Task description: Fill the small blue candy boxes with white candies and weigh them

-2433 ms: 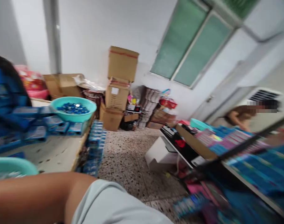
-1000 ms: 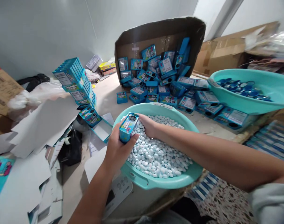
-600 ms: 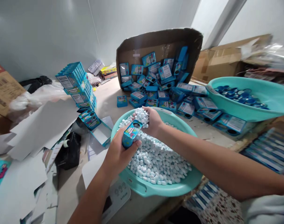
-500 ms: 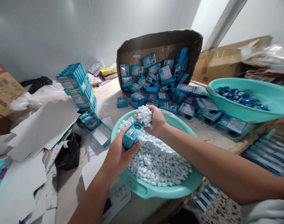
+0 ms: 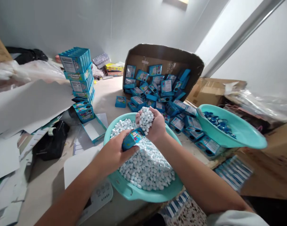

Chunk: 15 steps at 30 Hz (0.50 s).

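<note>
My left hand (image 5: pixel 117 147) is wrapped round a small blue candy tin (image 5: pixel 131 138), which tilts with its top end toward my other hand. Cupped right beside that end, my right hand (image 5: pixel 157 125) holds a heap of small white candies (image 5: pixel 146 119). Both hands are above a turquoise basin (image 5: pixel 153 197) filled with loose white candies (image 5: pixel 143 172). Where the tin meets the heap, I cannot tell whether candies are passing into it.
Behind the basin, a cardboard box (image 5: pixel 181 51) on its side spills many blue tins (image 5: pixel 167 86). A second turquoise basin (image 5: pixel 247 135) holds blue lids (image 5: pixel 219 122). Stacked candy boxes (image 5: pixel 78 73) stand left, near an open tray (image 5: pixel 94 128). A white scale (image 5: pixel 100 193) lies beside the basin.
The view has swung, shifting the surroundings. My left hand has tipped the tin further toward my right hand, and its top end now sits against the candy heap.
</note>
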### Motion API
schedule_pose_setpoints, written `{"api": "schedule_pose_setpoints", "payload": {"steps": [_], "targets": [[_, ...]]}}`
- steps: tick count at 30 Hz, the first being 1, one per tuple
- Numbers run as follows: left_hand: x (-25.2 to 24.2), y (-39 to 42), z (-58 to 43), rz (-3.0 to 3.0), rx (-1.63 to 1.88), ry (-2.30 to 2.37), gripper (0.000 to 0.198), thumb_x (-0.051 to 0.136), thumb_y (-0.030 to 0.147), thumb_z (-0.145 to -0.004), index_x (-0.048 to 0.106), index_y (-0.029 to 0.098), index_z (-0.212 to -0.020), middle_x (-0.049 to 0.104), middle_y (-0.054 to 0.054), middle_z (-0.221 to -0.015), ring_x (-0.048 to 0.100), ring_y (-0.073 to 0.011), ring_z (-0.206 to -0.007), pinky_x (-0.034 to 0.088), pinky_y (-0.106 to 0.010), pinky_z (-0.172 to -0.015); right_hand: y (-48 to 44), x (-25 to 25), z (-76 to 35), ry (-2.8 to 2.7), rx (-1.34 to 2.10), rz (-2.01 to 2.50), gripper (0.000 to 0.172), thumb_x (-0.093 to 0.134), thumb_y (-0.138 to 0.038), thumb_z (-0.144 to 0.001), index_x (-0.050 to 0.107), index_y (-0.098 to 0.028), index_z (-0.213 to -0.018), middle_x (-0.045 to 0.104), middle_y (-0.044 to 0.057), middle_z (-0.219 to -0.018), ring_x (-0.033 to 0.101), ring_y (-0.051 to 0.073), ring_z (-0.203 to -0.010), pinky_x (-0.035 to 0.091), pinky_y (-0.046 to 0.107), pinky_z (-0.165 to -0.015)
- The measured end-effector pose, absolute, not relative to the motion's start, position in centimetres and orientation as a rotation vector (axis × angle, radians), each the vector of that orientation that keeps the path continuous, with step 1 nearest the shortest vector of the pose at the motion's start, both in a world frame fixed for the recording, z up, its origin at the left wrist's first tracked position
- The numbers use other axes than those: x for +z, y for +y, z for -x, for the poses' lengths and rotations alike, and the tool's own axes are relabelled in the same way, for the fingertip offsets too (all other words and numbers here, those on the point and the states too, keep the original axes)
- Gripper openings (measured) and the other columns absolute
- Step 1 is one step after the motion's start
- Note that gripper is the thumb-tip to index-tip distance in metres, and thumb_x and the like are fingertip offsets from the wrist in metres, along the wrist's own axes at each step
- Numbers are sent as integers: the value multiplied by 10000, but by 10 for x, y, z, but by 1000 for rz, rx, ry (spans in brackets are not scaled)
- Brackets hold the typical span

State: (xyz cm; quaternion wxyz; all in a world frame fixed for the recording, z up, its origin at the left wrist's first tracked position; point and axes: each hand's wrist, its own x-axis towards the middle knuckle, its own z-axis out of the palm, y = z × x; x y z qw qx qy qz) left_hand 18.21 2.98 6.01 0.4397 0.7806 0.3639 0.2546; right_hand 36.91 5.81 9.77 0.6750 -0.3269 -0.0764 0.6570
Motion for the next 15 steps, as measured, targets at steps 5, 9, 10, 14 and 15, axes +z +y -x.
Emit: {"api": "schedule_pose_setpoints", "payload": {"steps": [5,9,10,14,15], "targets": [[60,31,-182,-1950,617,899,630,601,565,-928,507,231,-1454,634,-98,-1441,595,-339,-1321,502,-441,-1083,57,95,-367,-252,1403,763,282,401,-320,-987,565,-193,-797,635,36,-602,622,148,-563,548,226,-500],[59,32,-182,-1949,612,884,582,608,536,-930,525,233,-1419,655,-97,-1402,623,-334,-1277,529,-430,-1036,55,96,-367,-359,1363,775,218,492,-329,-951,579,-198,-800,650,26,-625,641,143,-583,541,213,-515],[59,31,-183,-1953,610,883,580,607,533,-931,524,229,-1418,657,-101,-1396,628,-333,-1267,532,-431,-1030,55,97,-368,-379,1356,782,203,508,-331,-940,581,-202,-801,653,23,-628,649,148,-596,545,221,-524],[58,30,-184,-1994,613,882,572,603,500,-939,512,210,-1423,660,-126,-1373,628,-339,-1255,525,-450,-1040,53,98,-368,-440,1355,807,170,569,-347,-889,573,-212,-786,651,10,-629,650,156,-613,553,238,-540],[58,30,-184,-2003,616,879,569,602,491,-940,511,205,-1424,656,-133,-1376,624,-341,-1261,520,-455,-1047,53,98,-368,-455,1351,811,171,583,-354,-879,569,-213,-784,651,8,-631,649,156,-614,557,242,-547]]}}
